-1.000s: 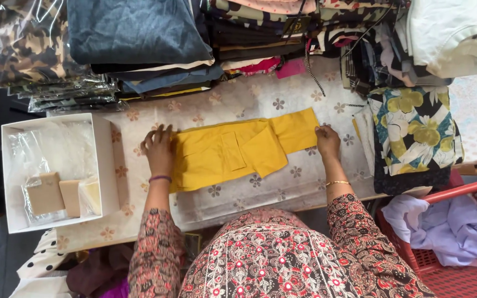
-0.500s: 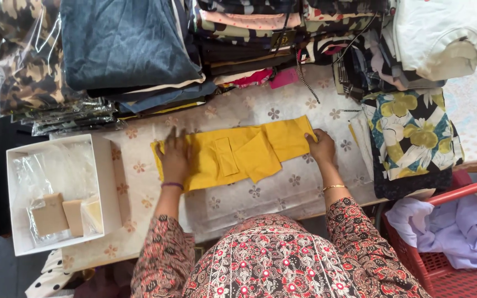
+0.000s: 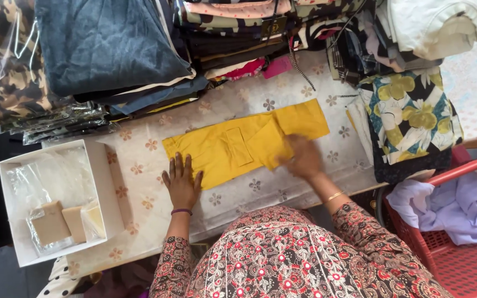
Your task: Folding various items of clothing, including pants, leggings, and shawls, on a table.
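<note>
A folded yellow garment point(image 3: 238, 144) with a patch pocket lies flat across a white cloth with small flower prints point(image 3: 266, 105). My left hand point(image 3: 182, 181) rests flat, fingers apart, on the garment's near left corner. My right hand point(image 3: 303, 157) is blurred with motion and lies on the garment's near right part, palm down. Neither hand grips anything. Both wrists wear a bangle, and my sleeves are of red patterned fabric.
Stacks of folded clothes point(image 3: 111, 49) line the far edge. A floral black, yellow and teal fabric point(image 3: 412, 118) lies at the right. A white box point(image 3: 56, 201) with plastic bags and tan cards stands at the left. A red basket point(image 3: 459, 243) holds lilac cloth.
The view has shifted. My left hand has slid from the garment's left end to its near left corner. My right hand has moved left from the right end toward the middle.
</note>
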